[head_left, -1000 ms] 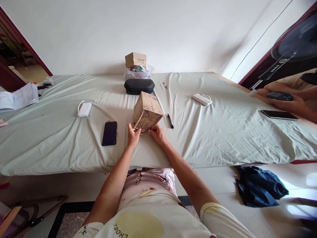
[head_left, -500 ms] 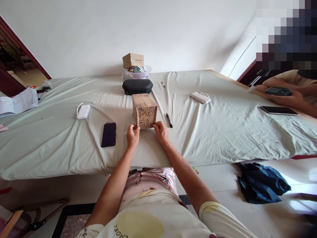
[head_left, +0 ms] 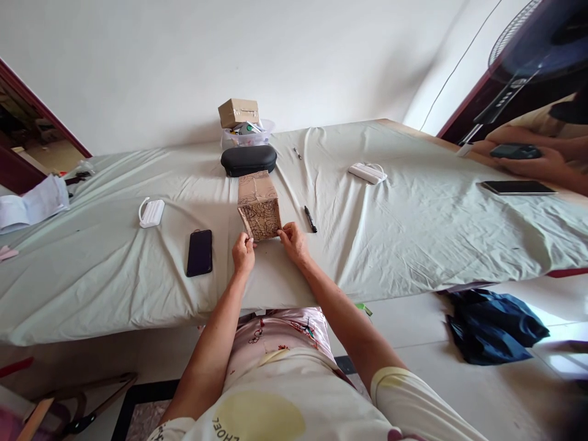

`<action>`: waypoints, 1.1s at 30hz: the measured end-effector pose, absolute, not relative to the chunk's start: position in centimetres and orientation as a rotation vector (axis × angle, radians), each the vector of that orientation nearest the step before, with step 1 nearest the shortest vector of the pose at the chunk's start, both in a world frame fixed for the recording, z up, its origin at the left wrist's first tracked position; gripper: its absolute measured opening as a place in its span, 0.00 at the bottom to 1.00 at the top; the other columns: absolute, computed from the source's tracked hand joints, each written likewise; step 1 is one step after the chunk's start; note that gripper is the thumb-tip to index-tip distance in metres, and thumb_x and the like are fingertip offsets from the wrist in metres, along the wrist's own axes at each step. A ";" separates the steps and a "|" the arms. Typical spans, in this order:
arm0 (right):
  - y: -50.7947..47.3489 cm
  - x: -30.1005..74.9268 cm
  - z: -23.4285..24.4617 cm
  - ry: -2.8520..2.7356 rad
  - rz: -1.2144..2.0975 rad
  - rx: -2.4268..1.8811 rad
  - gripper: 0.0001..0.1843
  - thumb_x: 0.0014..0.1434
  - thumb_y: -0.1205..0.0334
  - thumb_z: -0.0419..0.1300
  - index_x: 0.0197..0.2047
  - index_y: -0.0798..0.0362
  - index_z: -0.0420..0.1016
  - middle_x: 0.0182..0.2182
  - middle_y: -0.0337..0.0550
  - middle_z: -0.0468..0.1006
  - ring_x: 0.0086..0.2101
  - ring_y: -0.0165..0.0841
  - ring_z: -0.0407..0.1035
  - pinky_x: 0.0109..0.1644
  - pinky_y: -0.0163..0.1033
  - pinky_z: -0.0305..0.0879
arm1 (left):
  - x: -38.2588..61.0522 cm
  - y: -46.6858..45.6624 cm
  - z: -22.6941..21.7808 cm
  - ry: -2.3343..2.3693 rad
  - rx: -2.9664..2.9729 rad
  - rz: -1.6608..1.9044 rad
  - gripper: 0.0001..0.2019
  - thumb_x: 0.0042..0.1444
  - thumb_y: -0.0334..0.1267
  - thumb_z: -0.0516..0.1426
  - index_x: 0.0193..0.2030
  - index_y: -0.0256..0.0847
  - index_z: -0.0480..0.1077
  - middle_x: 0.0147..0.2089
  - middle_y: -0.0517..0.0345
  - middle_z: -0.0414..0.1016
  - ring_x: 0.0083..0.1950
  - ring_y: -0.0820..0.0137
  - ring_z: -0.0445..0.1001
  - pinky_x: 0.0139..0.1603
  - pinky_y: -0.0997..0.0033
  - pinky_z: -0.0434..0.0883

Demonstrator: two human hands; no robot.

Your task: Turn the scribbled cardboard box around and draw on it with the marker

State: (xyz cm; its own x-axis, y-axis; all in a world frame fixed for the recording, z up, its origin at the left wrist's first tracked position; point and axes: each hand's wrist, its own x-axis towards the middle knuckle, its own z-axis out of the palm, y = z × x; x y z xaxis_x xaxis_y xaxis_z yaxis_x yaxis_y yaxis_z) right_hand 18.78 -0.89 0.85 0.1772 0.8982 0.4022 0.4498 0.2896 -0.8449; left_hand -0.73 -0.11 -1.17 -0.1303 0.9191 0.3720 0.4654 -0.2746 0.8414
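A cardboard box (head_left: 258,211) with dark scribbled lines on its near face stands on the cloth-covered table in front of me. My left hand (head_left: 243,252) pinches its lower left near corner, fingers closed. At the lower right near corner, my right hand (head_left: 294,242) pinches the box between thumb and fingers. A black marker (head_left: 310,219) lies just right of the box. Left of my left hand is a dark smartphone (head_left: 199,253), flat on the cloth. Directly behind the box sits a black zip case (head_left: 248,160).
A clear plastic basket (head_left: 247,135) with a small carton (head_left: 239,113) on it stands by the wall. White strapped devices (head_left: 152,213) lie left and right. A pen (head_left: 297,154) is farther back. At right, a person's hands (head_left: 546,160) hold a device near a tablet (head_left: 519,187).
The box's near face now leans differently, its top edge tipped back and its side edges flared. Both hands stay at the lower corners. The whole view has shifted slightly.
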 end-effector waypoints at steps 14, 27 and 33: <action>-0.7 18.9 0.9 -1.334 0.334 -1.227 0.10 0.68 0.51 0.55 0.43 0.48 0.69 0.32 0.40 0.76 0.32 0.35 0.73 0.41 0.42 0.70 | -0.5 -0.7 -0.2 1.533 1.875 1.245 0.05 0.65 0.38 0.57 0.36 0.44 0.70 0.35 0.55 0.81 0.39 0.62 0.80 0.45 0.67 0.72; -0.5 20.0 1.3 -1.151 0.135 -1.182 0.14 0.70 0.48 0.55 0.45 0.49 0.74 0.38 0.44 0.77 0.36 0.34 0.73 0.39 0.38 0.70 | -0.5 -0.8 -0.4 1.247 1.642 1.743 0.38 0.69 0.60 0.54 0.77 0.42 0.47 0.67 0.35 0.69 0.56 0.60 0.80 0.51 0.63 0.78; -0.9 19.7 1.7 -1.220 0.106 -1.122 0.11 0.69 0.52 0.58 0.44 0.50 0.76 0.37 0.42 0.77 0.34 0.32 0.72 0.37 0.37 0.69 | -1.3 -0.1 -1.1 1.535 1.871 1.741 0.25 0.72 0.56 0.51 0.62 0.40 0.72 0.65 0.37 0.71 0.68 0.55 0.72 0.69 0.54 0.70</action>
